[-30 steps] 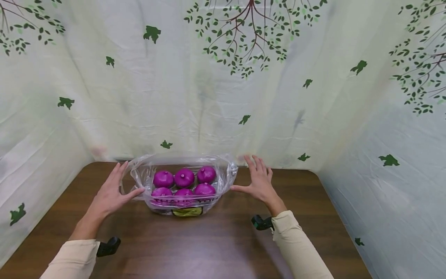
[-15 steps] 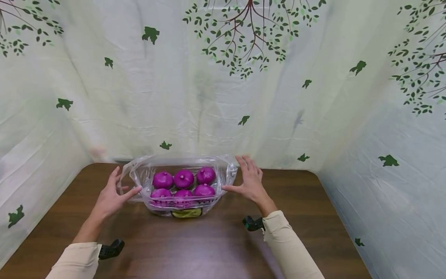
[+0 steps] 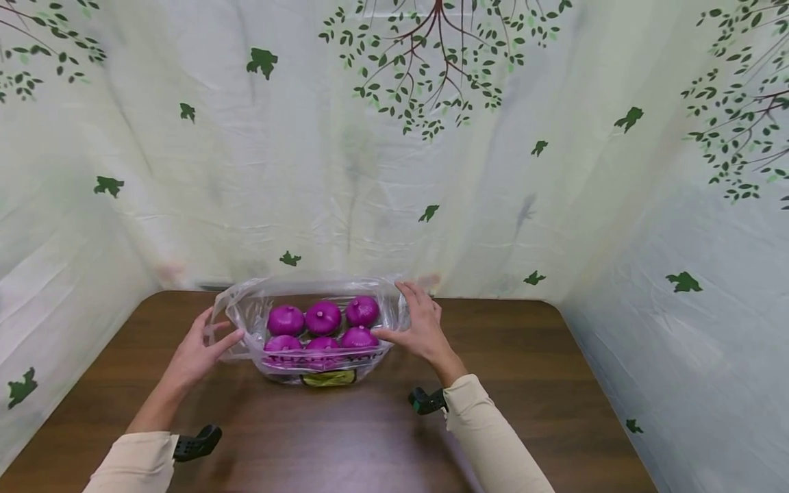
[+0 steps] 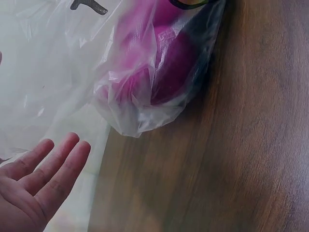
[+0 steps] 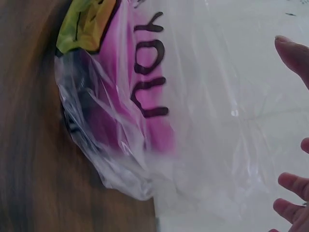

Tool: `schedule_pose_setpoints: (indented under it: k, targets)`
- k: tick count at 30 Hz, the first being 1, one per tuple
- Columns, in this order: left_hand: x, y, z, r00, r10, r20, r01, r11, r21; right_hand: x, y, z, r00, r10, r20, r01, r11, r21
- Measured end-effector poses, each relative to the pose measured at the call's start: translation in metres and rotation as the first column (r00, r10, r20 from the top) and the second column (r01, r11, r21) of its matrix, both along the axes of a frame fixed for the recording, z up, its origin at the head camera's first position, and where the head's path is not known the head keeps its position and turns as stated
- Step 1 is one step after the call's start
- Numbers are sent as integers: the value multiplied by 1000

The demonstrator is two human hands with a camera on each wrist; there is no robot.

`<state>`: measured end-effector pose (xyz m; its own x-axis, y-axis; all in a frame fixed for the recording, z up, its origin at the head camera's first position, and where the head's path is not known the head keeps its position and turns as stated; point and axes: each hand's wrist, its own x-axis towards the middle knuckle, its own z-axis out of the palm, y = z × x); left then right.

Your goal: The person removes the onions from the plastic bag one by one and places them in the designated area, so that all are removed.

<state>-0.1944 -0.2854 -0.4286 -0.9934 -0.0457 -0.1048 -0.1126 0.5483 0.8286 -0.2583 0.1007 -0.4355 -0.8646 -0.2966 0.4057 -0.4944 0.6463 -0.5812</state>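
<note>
A clear plastic bag stands on the table with its mouth spread wide. Inside it lie several purple round onion-like things in two rows, each with a short stem where the top shows. My left hand is at the bag's left side, the thumb by its edge. Extended fingers show in the left wrist view, below the bag. My right hand is at the right rim, fingers spread, thumb near the front edge. Whether either hand touches the plastic, I cannot tell.
The brown wooden table runs back to a pale curtain printed with leaves and branches. A yellow-green label marks the bag's front. Dark lettering appears on it in the right wrist view.
My right hand has moved left to the bag's right rim. My left hand has shifted slightly left and down. The bag holds nearly the same place.
</note>
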Motion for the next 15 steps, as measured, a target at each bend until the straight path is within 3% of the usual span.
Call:
schedule_pose_setpoints:
  k: [6, 15]
  targets:
    - [-1, -2, 0, 1000, -4, -19, 5, 997, 71, 4, -14, -3, 1000, 24, 8, -23, 999, -39]
    - [-4, 3, 0, 999, 2, 32, -7, 989, 147, 2, -27, -11, 999, 35, 5, -35, 997, -70]
